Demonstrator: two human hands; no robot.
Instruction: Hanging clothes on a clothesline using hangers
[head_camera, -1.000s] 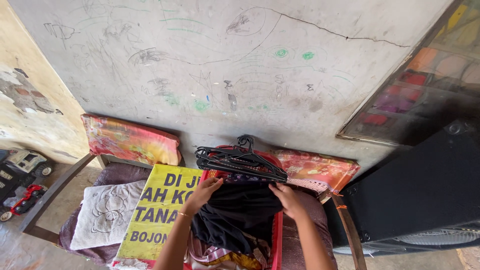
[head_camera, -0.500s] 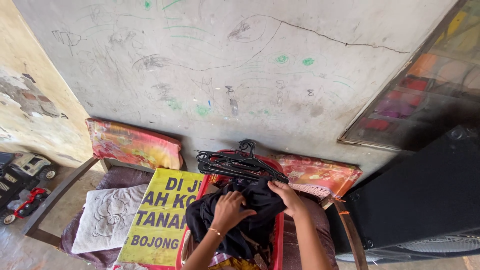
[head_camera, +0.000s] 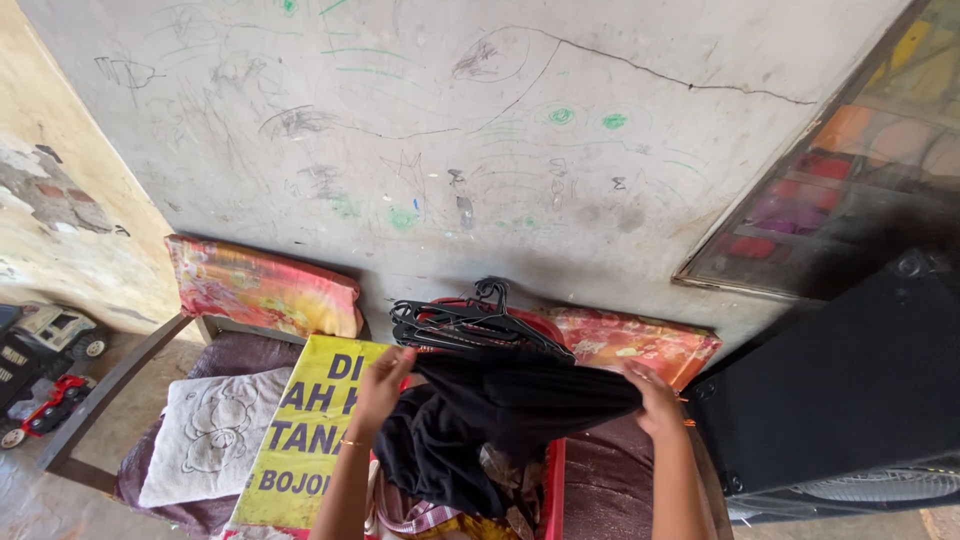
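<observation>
A black garment (head_camera: 490, 420) is stretched between my two hands above a red laundry basket (head_camera: 553, 480). My left hand (head_camera: 383, 380) pinches its left edge. My right hand (head_camera: 652, 398) grips its right end. Most of the cloth hangs down into the basket, over other crumpled clothes (head_camera: 440, 515). A stack of black plastic hangers (head_camera: 465, 322) lies across the far rim of the basket, just behind the garment.
The basket stands on a bench with patterned red cushions (head_camera: 262, 290) against a scribbled grey wall. A yellow printed board (head_camera: 300, 430) and a white embroidered cloth (head_camera: 215, 435) lie to the left. Toy cars (head_camera: 45, 360) sit on the floor at left; a black speaker box (head_camera: 850, 400) stands at right.
My hands have pulled apart, the left one moving left and up, and the black garment has been lifted from a bunched heap and spread out between them.
</observation>
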